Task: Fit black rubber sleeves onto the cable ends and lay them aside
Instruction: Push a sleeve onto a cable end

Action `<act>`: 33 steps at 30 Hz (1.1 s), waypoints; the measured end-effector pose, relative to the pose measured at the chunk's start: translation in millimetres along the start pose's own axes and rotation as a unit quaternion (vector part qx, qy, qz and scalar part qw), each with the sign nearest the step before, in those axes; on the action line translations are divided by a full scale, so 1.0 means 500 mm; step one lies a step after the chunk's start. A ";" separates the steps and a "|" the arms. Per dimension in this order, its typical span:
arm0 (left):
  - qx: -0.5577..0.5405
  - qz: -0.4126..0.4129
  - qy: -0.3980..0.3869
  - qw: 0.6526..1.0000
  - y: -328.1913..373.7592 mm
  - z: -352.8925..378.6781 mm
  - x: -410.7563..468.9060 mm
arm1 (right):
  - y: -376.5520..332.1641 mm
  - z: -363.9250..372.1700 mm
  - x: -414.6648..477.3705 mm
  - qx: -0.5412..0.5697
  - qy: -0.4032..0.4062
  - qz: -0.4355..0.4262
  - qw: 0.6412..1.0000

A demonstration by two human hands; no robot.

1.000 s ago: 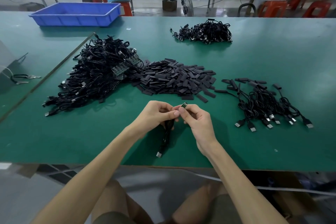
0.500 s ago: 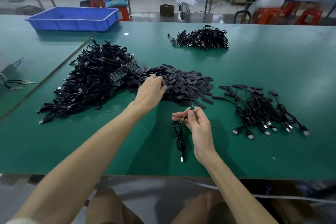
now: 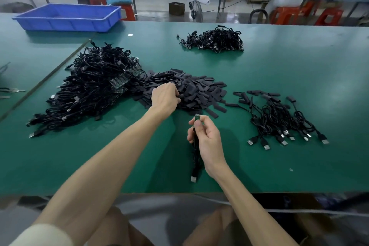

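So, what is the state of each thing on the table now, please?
Left hand: on the sleeve pile, grip hidden.
Right hand: holds cable.
Cable end: bare, no sleeve yet.
Right bundle: sleeved, laid aside.
Left heap: tangled, bare ends showing.

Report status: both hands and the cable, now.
Left hand on sleeve pile, fingers curled, grip hidden. Right hand pinches cable, unsleeved end up. Nothing between the hands.

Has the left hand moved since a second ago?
Yes. The left hand left the cable held by the right hand and reached forward onto the sleeve pile.
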State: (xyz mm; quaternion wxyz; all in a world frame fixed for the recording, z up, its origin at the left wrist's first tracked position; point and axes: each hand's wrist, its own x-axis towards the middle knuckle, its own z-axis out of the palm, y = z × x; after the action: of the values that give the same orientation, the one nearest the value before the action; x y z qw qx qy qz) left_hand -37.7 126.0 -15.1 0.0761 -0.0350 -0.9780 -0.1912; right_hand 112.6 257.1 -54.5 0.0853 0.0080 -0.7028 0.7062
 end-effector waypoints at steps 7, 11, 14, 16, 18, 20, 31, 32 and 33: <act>-0.206 -0.021 0.029 0.978 -0.023 -0.027 -0.041 | 0.004 0.003 -0.003 -0.046 -0.010 0.004 0.999; -0.377 -0.025 -0.040 0.925 -0.043 -0.049 -0.108 | 0.002 0.007 -0.006 -0.100 -0.046 0.001 0.994; -0.481 -0.023 -0.097 0.871 -0.058 -0.056 -0.153 | 0.002 0.008 -0.008 -0.122 -0.071 -0.005 0.990; -0.502 -0.022 -0.119 0.856 -0.068 -0.055 -0.172 | 0.001 0.009 -0.009 -0.123 -0.076 -0.011 0.989; -0.518 -0.019 -0.142 0.843 -0.076 -0.049 -0.189 | 0.000 0.010 -0.009 -0.112 -0.074 -0.015 0.991; -0.521 -0.011 -0.146 0.841 -0.082 -0.037 -0.200 | 0.000 0.011 -0.009 -0.084 -0.069 -0.012 0.994; -0.490 0.035 -0.163 0.855 -0.085 -0.017 -0.214 | 0.000 0.008 -0.011 -0.067 -0.090 -0.013 0.994; -0.514 0.035 -0.179 0.838 -0.087 -0.020 -0.216 | -0.002 0.007 -0.012 -0.062 -0.087 -0.013 0.994; -0.536 0.035 -0.195 0.821 -0.089 -0.022 -0.217 | -0.003 0.006 -0.012 -0.056 -0.085 -0.012 0.995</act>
State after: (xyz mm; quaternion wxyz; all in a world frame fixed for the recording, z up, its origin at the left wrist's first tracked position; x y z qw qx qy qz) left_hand 66.1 76.5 -39.1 -0.1403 -0.1410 -0.7140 -0.6713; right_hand 118.6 253.3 -53.8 0.0338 0.0721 -0.7461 0.6610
